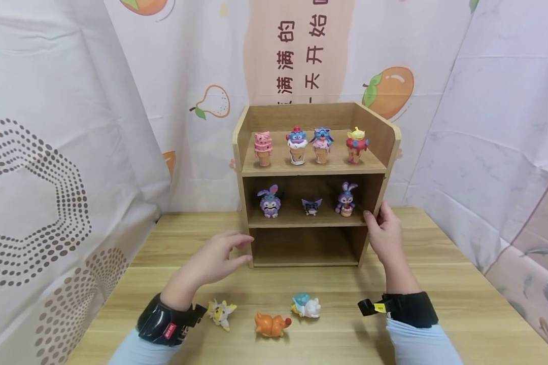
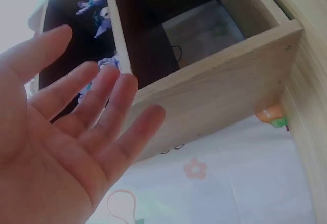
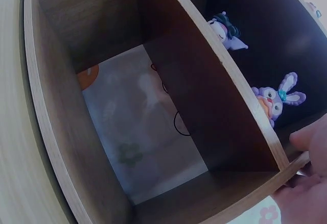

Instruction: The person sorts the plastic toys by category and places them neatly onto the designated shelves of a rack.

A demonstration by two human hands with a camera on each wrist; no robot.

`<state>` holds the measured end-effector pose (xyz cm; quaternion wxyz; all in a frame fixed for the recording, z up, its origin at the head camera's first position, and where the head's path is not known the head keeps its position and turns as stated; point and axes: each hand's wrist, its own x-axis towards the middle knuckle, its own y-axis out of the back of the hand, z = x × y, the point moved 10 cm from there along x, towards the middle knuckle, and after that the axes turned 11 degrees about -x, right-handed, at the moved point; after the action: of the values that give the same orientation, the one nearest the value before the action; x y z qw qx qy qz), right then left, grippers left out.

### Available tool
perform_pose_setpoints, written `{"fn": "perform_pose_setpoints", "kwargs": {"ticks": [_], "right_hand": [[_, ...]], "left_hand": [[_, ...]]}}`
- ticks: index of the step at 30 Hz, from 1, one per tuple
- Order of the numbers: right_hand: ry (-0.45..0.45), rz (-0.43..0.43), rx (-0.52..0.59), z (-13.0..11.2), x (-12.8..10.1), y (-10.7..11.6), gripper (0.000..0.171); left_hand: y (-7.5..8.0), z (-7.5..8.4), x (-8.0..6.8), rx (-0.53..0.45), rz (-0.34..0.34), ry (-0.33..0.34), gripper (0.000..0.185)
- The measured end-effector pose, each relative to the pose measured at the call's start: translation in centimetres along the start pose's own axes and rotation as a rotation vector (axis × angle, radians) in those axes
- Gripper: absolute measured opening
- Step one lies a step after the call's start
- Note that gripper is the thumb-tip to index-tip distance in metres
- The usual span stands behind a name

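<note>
Gripping boxy wooden shelf (image 1: 312, 165) side: right hand (image 1: 385, 235); left hand (image 1: 214, 261) spread flat beside it.

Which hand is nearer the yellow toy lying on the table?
Left. The left hand hovers just above and behind the yellow toy; the right hand grips the shelf at its far side.

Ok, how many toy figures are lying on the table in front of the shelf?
3, in a row on the table between the forearms: a white and yellow figure leftmost, an orange figure in the middle, a white and blue figure rightmost. None looks hidden.
</note>
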<state>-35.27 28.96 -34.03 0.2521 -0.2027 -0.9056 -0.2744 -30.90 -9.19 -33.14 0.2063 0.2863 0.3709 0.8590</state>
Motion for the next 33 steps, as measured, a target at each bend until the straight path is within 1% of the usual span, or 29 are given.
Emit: {"fn": "perform_pose_setpoints", "kwargs": {"ticks": [6, 12, 16, 20, 23, 26, 30, 33], "right_hand": [[0.008, -0.001, -0.026, 0.1, 0.0, 0.0, 0.038], [0.01, -0.029, -0.045, 0.4, -0.1, -0.2, 0.042], [0.005, -0.035, -0.069, 0.5, 0.0, -0.1, 0.043], [0.009, -0.045, -0.062, 0.4, 0.1, -0.1, 0.044], [0.013, -0.056, -0.037, 0.3, 0.1, -0.1, 0.045], [0.015, -0.061, -0.018, 0.2, 0.1, -0.1, 0.045], [0.017, -0.062, -0.021, 0.2, 0.0, -0.1, 0.044], [0.019, -0.064, -0.017, 0.2, 0.0, -0.1, 0.044]], "left_hand": [[-1.3, -1.0, -0.7, -0.004, -0.113, 0.015, 0.042], [-1.8, -1.9, -1.6, 0.002, -0.177, 0.026, 0.041], [-2.3, -2.5, -2.1, 0.004, -0.236, 0.049, 0.046], [-3.2, -3.1, -2.7, -0.035, -0.32, 0.098, 0.053], [-3.9, -3.6, -3.4, -0.071, -0.384, 0.155, 0.058], [-4.7, -4.0, -4.1, -0.081, -0.437, 0.202, 0.062], [-5.4, -4.3, -4.8, -0.074, -0.477, 0.232, 0.064], [-5.9, -4.8, -5.4, -0.077, -0.498, 0.267, 0.066]]}}
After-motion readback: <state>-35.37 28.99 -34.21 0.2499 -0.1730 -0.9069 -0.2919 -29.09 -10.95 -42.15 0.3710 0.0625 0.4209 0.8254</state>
